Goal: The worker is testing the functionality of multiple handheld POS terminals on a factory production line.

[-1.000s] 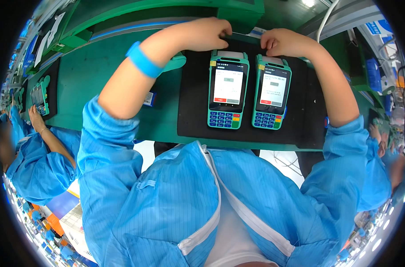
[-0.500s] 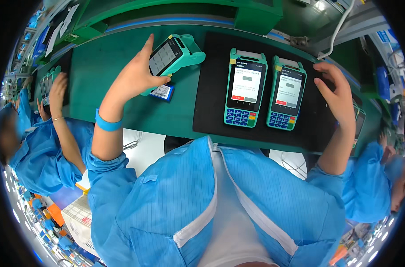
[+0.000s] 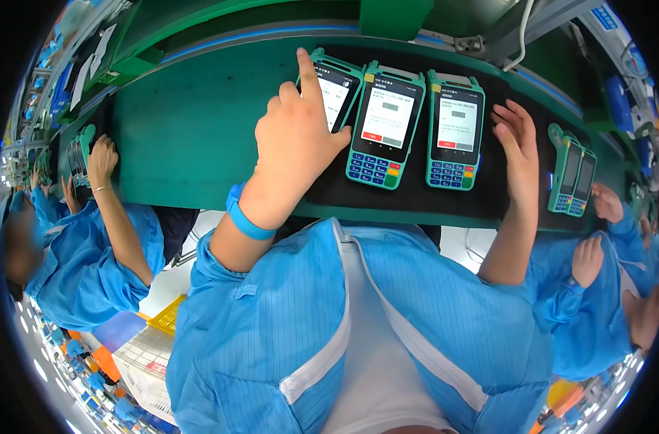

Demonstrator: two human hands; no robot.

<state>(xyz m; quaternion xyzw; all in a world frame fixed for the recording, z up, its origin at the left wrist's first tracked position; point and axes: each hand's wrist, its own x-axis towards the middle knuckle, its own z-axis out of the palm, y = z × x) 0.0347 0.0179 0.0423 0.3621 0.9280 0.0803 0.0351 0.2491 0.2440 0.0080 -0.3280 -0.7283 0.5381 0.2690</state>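
Observation:
Three green handheld payment terminals with lit screens stand side by side on a black mat (image 3: 445, 206). The left terminal (image 3: 337, 94) leans with its top to the right, its lower part hidden behind my left hand (image 3: 295, 130). That hand spans it, thumb at its right edge, index finger stretched along the left side, other fingers curled. Close by, the middle terminal (image 3: 387, 123) shows its blue keypad and red and grey screen buttons. My right hand (image 3: 517, 137) holds nothing, its fingers bent and apart, just right of the right terminal (image 3: 455, 130).
Green bench top (image 3: 192, 123) stretches to the left. Two more terminals (image 3: 574, 177) stand at the right, near a co-worker's hand (image 3: 608, 202). On the far left another co-worker's hand (image 3: 102, 159) touches a terminal (image 3: 80, 155). A white cable (image 3: 521, 36) hangs at the back right.
My left hand has carried its terminal right, from the green bench onto the mat beside the others. The blue pack with a white label is out of sight. The view has shifted somewhat.

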